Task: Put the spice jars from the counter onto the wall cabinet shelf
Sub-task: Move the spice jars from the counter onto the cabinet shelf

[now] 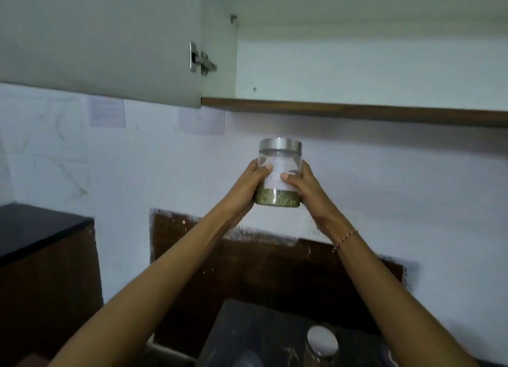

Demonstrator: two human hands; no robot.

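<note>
A clear spice jar (pixel 278 171) with a silver lid, a white label and greenish seeds at its bottom is held up in the air below the wall cabinet. My left hand (pixel 247 186) grips its left side, and my right hand (pixel 305 186) grips its right side. Both thumbs lie on the label. The jar is upright, a little below the cabinet's brown bottom shelf edge (pixel 343 111). The cabinet interior (pixel 357 72) above that edge looks white, with nothing seen inside. Another jar (pixel 322 340) with a silver lid stands on the dark counter (pixel 247 328) near the bottom of the view.
The cabinet door (pixel 104 37) hangs open to the left on a metal hinge (pixel 202 59). Paper notes (pixel 107 115) are stuck to the white wall. A second black counter top (pixel 30 229) sits at the left. A brown patch (pixel 275 265) shows on the wall behind the counter.
</note>
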